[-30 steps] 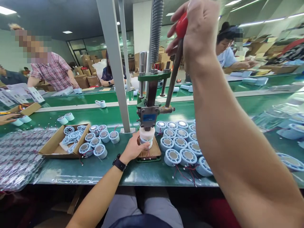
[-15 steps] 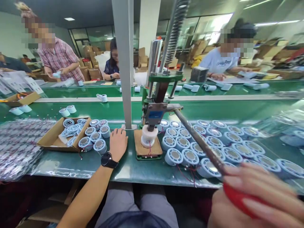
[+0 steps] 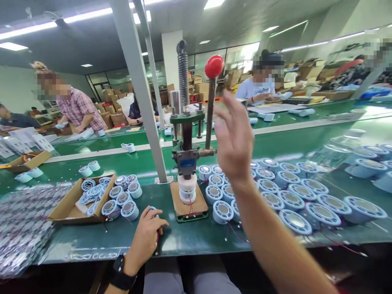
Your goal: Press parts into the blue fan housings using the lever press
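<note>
A green hand press (image 3: 187,157) stands on the bench, its lever (image 3: 210,110) upright with a red knob (image 3: 214,66) on top. My right hand (image 3: 234,139), a little blurred, is raised just right of the lever with fingers apart and nothing in it. Under the ram sits a white cap (image 3: 186,183) on a light-blue round housing (image 3: 187,197), on a cardboard pad (image 3: 180,209). Left of the press, the fingers of my left hand (image 3: 148,232) close over another light-blue round housing (image 3: 154,211), mostly hidden, with dark red wire below.
Rows of blue housings with metal centres (image 3: 286,192) fill the bench at right; a smaller group (image 3: 123,198) stands at left beside a cardboard box (image 3: 70,214) of blue rings. A grey post (image 3: 137,81) rises behind. Co-workers sit and stand across the green conveyor (image 3: 128,159).
The lever has swung from low at right to upright, and my right hand has come off its knob. My left hand has moved nearer me, now with a housing under its fingers.
</note>
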`<action>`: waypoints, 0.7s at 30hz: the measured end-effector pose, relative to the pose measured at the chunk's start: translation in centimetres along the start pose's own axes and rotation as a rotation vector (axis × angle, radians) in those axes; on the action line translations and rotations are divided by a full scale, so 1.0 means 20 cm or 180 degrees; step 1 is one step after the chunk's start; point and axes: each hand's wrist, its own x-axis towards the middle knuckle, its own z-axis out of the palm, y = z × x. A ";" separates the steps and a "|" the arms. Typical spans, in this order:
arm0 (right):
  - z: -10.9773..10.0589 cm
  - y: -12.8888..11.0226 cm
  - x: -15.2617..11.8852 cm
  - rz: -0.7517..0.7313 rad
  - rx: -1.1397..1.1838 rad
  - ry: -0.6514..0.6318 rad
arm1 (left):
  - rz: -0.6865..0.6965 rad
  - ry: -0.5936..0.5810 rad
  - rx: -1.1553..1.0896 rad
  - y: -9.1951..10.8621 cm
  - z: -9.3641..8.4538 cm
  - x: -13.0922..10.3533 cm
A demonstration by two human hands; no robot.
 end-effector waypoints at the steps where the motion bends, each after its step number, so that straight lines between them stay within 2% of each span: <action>1: 0.01 0.00 -0.22 0.0240 0.0135 0.0204 | 0.0013 -0.0092 -0.0057 0.01 0.00 0.02; 3: 0.05 0.04 -0.63 0.0862 0.0184 0.0208 | 0.0104 -0.0343 -0.0151 0.04 -0.02 0.07; 4: 0.07 0.06 -0.79 0.1222 0.0204 0.0020 | 0.0187 -0.0454 -0.0178 0.06 -0.04 0.09; 5: 0.10 0.09 -0.92 0.1549 0.0239 -0.0193 | 0.0290 -0.0520 -0.0180 0.07 -0.07 0.12; 7: 0.15 0.15 -1.07 0.2087 0.0353 -0.0532 | 0.0504 -0.0456 -0.0078 0.05 -0.16 0.14; 9: 0.19 0.18 -1.10 0.2390 0.0458 -0.0564 | 0.0418 -0.0013 0.0198 -0.02 -0.32 0.11; 10: 0.21 0.18 -1.09 0.2461 0.0478 -0.0495 | 0.0153 0.0317 0.0407 -0.08 -0.42 0.09; 11: 0.21 0.18 -1.08 0.2475 0.0484 -0.0400 | -0.0200 0.0673 0.0617 -0.16 -0.53 0.07; 12: 0.22 0.18 -1.07 0.2446 0.0489 -0.0304 | -0.0756 0.1027 0.0877 -0.25 -0.64 0.04; 13: 0.22 0.17 -1.06 0.2394 0.0496 -0.0234 | -0.1089 0.1191 0.1010 -0.35 -0.75 0.02; 15: 0.22 0.15 -1.07 0.2240 0.0451 -0.0115 | -0.1427 0.1184 0.1113 -0.55 -0.92 -0.02; 17: 0.21 0.12 -1.10 0.2048 0.0246 -0.0015 | -0.1565 0.0960 0.1119 -0.69 -1.02 -0.03; 19: 0.18 0.09 -1.13 0.1829 -0.0071 0.0008 | -0.1632 0.0725 0.1114 -0.77 -1.04 -0.03; 21: 0.13 0.06 -1.16 0.1598 -0.0315 -0.0021 | -0.1627 0.0562 0.1090 -0.77 -1.03 -0.02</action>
